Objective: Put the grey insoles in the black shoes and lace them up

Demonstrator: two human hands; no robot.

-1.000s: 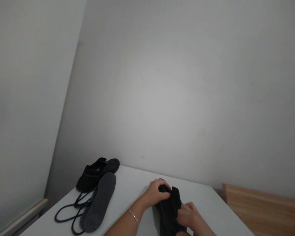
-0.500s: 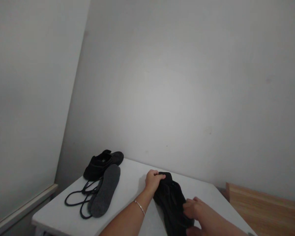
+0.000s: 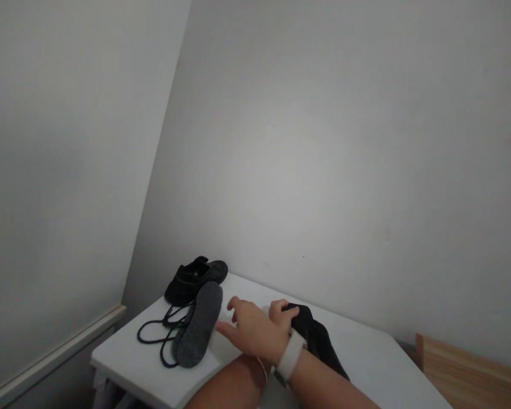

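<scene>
My left hand (image 3: 278,312) grips the tongue end of a black shoe (image 3: 322,342) on the white table (image 3: 130,359). Across my left forearm reaches my right hand (image 3: 258,332), its fingers apart and nothing in them. Just left of those fingers lies a grey insole (image 3: 201,325), with another one partly hidden beneath it. My right forearm, with a white watch band, covers part of the held shoe.
A second black shoe (image 3: 188,282) stands at the table's back left, and black shoelaces (image 3: 150,341) lie looped beside the insoles. A wall (image 3: 323,170) rises behind the table. At the right is a wooden board (image 3: 464,369).
My right hand has left the shoe's opening and swung left over my left arm toward the insoles. My left hand still holds the shoe. The view has shifted slightly left.
</scene>
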